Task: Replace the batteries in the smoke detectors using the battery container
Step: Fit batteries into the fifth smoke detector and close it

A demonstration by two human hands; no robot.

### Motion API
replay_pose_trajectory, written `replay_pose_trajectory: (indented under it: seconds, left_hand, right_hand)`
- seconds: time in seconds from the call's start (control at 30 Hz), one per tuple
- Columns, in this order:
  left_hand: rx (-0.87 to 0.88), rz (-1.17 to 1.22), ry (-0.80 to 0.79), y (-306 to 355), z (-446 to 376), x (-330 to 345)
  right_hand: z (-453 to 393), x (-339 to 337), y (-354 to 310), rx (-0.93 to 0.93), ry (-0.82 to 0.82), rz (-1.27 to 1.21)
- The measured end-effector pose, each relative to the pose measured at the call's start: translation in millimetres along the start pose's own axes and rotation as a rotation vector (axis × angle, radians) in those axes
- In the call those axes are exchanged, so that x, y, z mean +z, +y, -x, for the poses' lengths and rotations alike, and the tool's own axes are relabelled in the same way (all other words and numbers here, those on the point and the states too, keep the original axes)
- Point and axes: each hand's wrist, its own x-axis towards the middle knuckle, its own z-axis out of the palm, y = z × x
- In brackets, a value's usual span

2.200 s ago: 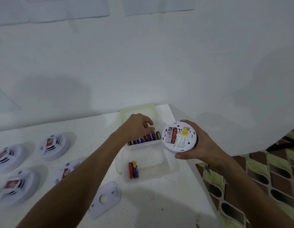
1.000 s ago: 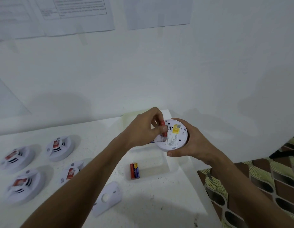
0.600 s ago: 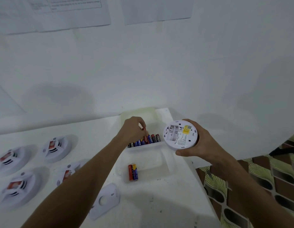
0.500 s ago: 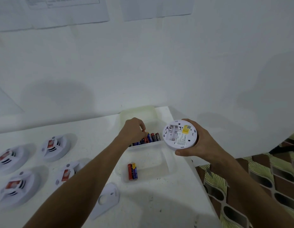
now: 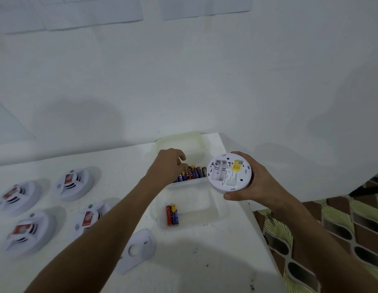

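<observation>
My right hand [image 5: 254, 183] holds a round white smoke detector [image 5: 229, 172] back side up, above the table's right edge. Its battery bay shows no batteries. The translucent battery container [image 5: 215, 210] lies on the white table. A row of several batteries [image 5: 195, 172] fills its far compartment, and two batteries [image 5: 172, 215] lie in the near one. My left hand [image 5: 168, 164] reaches into the far compartment, fingertips pinched on a battery at the row's left end. The hand hides that end of the row.
Several other smoke detectors [image 5: 73, 183] lie face up at the left of the table. A white mounting plate [image 5: 137, 250] lies near the front. The container's lid [image 5: 181, 142] rests against the wall. The table edge [image 5: 255, 229] borders a patterned floor at the right.
My left hand pulled a red battery out of the detector and carried it to the row in the container. The detector's bay went from holding one battery to none.
</observation>
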Motion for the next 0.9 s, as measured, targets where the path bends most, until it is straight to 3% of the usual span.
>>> replay_pose_trajectory:
  seconds: [0.13,0.27,0.67,0.9]
  left_hand:
    - [0.029,0.005,0.036,-3.7,33.6,-15.4]
    - [-0.006,-0.073,-0.043,-8.7,69.6,-21.0]
    - [-0.217,-0.095,-0.065,-8.1,103.4,-0.2]
    - [-0.376,-0.16,-0.23,-7.2,97.7,8.7]
  right_hand:
    - [8.1,3.3,-3.7,-0.011,-0.027,-0.017]
    - [18.0,11.9,-8.5,-0.015,-0.065,-0.033]
    - [41.9,25.4,-10.3,0.002,-0.134,-0.048]
    - [46.8,27.6,-9.9,0.001,-0.137,-0.063]
